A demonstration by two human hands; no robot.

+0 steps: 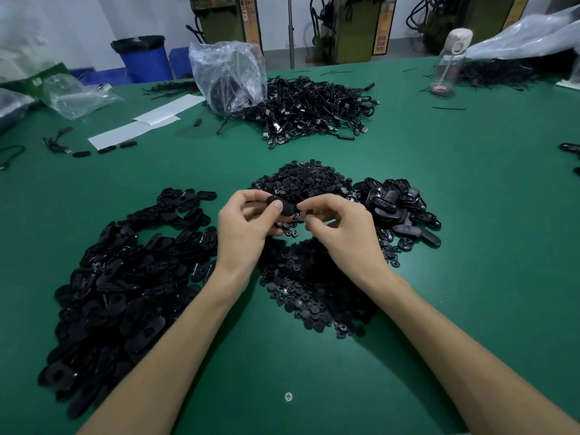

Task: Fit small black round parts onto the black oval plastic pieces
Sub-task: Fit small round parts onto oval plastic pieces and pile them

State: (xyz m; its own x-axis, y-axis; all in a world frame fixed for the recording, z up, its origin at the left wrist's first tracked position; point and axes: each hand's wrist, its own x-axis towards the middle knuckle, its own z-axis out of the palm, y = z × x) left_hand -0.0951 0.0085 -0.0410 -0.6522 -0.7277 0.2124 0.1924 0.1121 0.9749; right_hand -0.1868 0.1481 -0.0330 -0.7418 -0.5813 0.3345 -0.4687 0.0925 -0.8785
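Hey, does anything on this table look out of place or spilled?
Nothing spilled. A few stray oval pieces lie by the white paper strips, away from the piles, and loose black strands are scattered near the water bottle.

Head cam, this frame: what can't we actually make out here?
All head view.
1. The oval piece in the left hand is half covered by its thumb; fitted or not, unknown.
2. The small dark part pinched by the right hand: fingertips hide its shape.
3. Plastic bag: crinkled film blurs the dark contents.
4. Left pile: pieces too dark to tell whether fitted.
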